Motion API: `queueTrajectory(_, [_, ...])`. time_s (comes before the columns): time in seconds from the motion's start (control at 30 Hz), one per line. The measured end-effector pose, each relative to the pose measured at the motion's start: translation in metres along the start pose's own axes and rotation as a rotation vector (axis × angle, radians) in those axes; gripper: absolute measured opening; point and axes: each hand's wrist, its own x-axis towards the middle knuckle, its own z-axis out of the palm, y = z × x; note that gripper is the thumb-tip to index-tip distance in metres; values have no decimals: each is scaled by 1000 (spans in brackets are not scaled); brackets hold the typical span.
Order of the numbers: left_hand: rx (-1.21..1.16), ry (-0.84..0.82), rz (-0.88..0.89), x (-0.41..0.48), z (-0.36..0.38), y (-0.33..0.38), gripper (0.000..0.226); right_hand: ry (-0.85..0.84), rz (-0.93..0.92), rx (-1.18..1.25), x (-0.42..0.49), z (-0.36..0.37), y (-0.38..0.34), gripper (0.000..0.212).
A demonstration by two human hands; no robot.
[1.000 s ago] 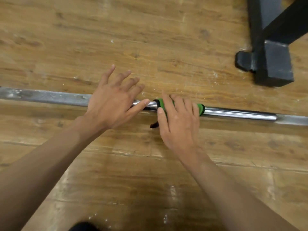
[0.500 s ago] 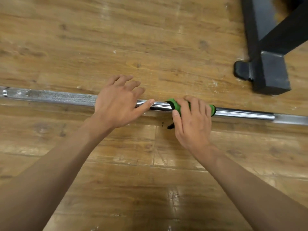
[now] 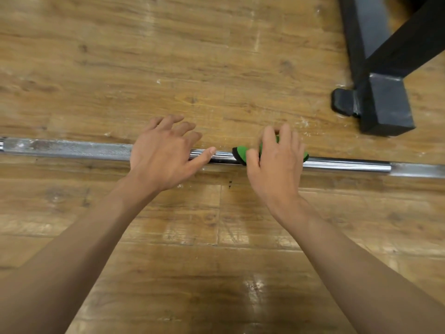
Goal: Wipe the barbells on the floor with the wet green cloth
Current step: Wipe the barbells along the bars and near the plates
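Since the earlier frames the right hand (image 3: 277,165) has carried the green cloth (image 3: 240,154) a short way along the bar toward the black frame foot (image 3: 385,104), and the dark tail of cloth that hung on the near side of the bar has been drawn up.

Right hand: fingers curled over the cloth, thumb pressed against its end farthest from the frame foot. The cloth is bunched round the shaft, with green showing between the fingers and past the hand's far side.

Left hand (image 3: 161,153): fingers spread and slightly bent, palm over the shaft. The thumb is stretched along the bar toward the cloth but stops short of it. It appears to steady the bar; firm contact cannot be confirmed.

Barbell (image 3: 349,165): lies flat on the wooden floor (image 3: 216,68). Its long axis runs across the view and passes on the near side of the frame foot, apart from it. A bright smooth stretch lies between the right hand and the frame-foot end. A duller, blotched stretch lies beyond the left hand, well away from the frame foot.

Governing relation: the cloth is already wrapped on the axis, so the coming stroke is probably a slide along it. The right hand is nearer the frame-foot end. Wiping the dull stretch would likely require the left hand to give way.
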Motion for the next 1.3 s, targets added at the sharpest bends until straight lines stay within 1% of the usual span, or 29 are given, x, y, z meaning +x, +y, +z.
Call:
queueTrajectory(0.1, [1, -14, -8, 0, 0, 0, 78, -90, 81, -33, -2, -4, -4, 33])
queueTrajectory(0.17, [6, -10, -6, -1, 0, 0, 78, -112, 114, -115, -11, -8, 2, 33])
queueTrajectory(0.27, [11, 7, -15, 0, 0, 1, 77, -131, 160, -41, -21, -11, -2, 39])
queueTrajectory(0.37, [4, 30, -15, -1, 0, 2, 73, -125, 97, 9, -17, 5, -33, 48])
queueTrajectory(0.43, [-14, 56, 3, -4, -1, 0, 73, -107, 22, 21, -13, 12, -45, 44])
queueTrajectory(0.5, [-26, 82, 14, -6, 0, -3, 74, -73, -37, 48, -17, 11, -27, 34])
queueTrajectory(0.53, [-28, 79, 14, -5, 1, -3, 73, -66, -37, 42, -23, 6, -8, 33])
queueTrajectory(0.63, [0, 50, -8, -6, 0, 1, 75, -47, 35, -15, -42, -20, 52, 45])
queueTrajectory(0.67, [10, 46, -13, -5, 0, 2, 78, -35, 68, -20, -46, -25, 61, 50])
queueTrajectory(0.73, [12, 43, -8, -5, -1, 2, 85, -11, 142, -3, -46, -23, 49, 58])
queueTrajectory(0.77, [10, 49, 0, -4, 0, 1, 88, -14, 167, 19, -44, -17, 32, 57])
queueTrajectory(0.8, [7, 57, 8, -3, -1, 0, 89, -23, 160, 45, -41, -9, 13, 52])
queueTrajectory(0.87, [-4, 64, 19, -1, -1, -3, 88, -22, 94, 77, -35, 8, -23, 41])
queueTrajectory(0.9, [-11, 61, 17, 0, -1, -5, 87, -14, 57, 73, -32, 13, -32, 41])
queueTrajectory(0.93, [-18, 53, 6, 0, -1, -6, 85, -13, 21, 62, -30, 16, -33, 40])
queueTrajectory(1.0, [-6, 42, -59, -1, -2, -7, 80, -15, -27, 16, -32, 11, -11, 34])
queueTrajectory(1.03, [22, 34, -112, -3, -3, -8, 79, -10, -14, -7, -35, 5, 7, 31])
queueTrajectory(1.1, [80, 8, -173, -3, -5, -7, 84, 3, 96, -64, -38, -11, 42, 28])
queueTrajectory(1.17, [109, -2, -175, -1, -6, -5, 90, 2, 197, -114, -38, -20, 57, 31])
queueTrajectory(1.2, [110, 3, -171, 0, -6, -4, 91, -4, 223, -117, -36, -19, 53, 37])
queueTrajectory(1.27, [104, 23, -155, 0, -6, -2, 92, -30, 219, -82, -30, -12, 28, 47])
queueTrajectory(1.3, [105, 31, -148, -1, -6, -2, 92, -46, 196, -56, -27, -7, 11, 48])
